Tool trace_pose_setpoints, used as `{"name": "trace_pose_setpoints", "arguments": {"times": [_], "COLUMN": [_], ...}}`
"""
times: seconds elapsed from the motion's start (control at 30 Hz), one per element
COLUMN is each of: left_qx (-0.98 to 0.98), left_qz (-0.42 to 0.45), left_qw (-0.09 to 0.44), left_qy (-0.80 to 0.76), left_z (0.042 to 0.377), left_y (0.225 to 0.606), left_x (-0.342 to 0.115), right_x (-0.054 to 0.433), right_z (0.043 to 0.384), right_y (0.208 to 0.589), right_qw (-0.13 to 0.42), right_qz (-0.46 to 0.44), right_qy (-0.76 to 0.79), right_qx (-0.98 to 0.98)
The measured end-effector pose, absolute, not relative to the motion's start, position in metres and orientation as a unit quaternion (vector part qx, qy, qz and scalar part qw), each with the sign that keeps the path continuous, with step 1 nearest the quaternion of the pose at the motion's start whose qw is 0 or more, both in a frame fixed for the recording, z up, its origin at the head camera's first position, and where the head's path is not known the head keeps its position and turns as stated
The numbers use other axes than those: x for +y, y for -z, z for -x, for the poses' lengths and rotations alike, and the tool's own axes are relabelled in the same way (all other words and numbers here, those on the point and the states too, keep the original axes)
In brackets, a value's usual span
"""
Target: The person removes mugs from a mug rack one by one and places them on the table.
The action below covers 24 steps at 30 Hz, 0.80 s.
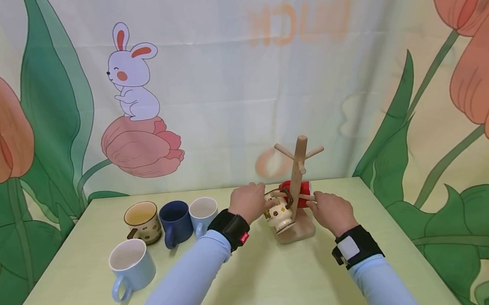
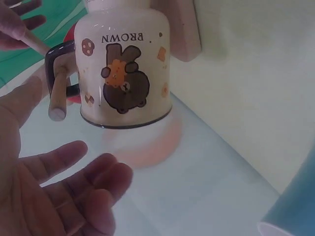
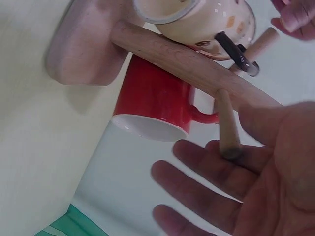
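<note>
1. The right hand (image 1: 335, 212) is just right of the mug stand (image 1: 296, 182); its thumb and first finger seem to pinch a low peg (image 3: 227, 123); a hard pull there could tip the stand.
2. The left hand (image 1: 248, 202) is on the stand's left side; its fingers are loose and spread, not round the bear mug (image 2: 125, 73); that mug hangs mouth down by its handle on the stand's left peg (image 2: 58, 96); a bump could slide it off and crack it.
3. The red mug (image 3: 152, 93) is behind the stand's post; a wobble could knock it.
4. The pale green table (image 1: 283, 278) is under the stand; to the stand's left sit a near light blue mug (image 1: 134, 266), then three more mugs in a row.
5. Behind the stand hangs a cloth (image 1: 222, 103) with tulips and a white rabbit (image 1: 135, 100).
</note>
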<state>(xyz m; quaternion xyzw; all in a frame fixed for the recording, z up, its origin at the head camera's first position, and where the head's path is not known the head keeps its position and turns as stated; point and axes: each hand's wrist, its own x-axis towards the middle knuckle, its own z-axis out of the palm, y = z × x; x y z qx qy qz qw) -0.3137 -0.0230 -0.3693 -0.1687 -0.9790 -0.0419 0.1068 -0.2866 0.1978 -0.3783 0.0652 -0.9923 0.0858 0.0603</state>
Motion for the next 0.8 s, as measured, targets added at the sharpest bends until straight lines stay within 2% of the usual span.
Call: {"name": "trace_pose_setpoints", "arguments": {"times": [0.13,0.27,0.8], "left_qx": [-0.978,-0.973,-0.964], "left_qz": [0.180,0.192,0.217], "left_qw": [0.101,0.125,0.153], "left_qy": [0.026,0.009,-0.026], "left_z": [0.320,0.324,0.323], "left_y": [0.372,0.376,0.376], "left_x": [-0.010,-0.004,0.003], "right_x": [0.198,0.198,0.200], "right_z": [0.288,0.292,0.298], "right_y": [0.384,0.388,0.384], "right_qw": [0.105,0.125,0.093], "right_qz": [-0.073,-0.073,-0.058], "right_qy": [-0.082,-0.081,-0.091], "right_qx": [-0.988,-0.986,-0.990]}}
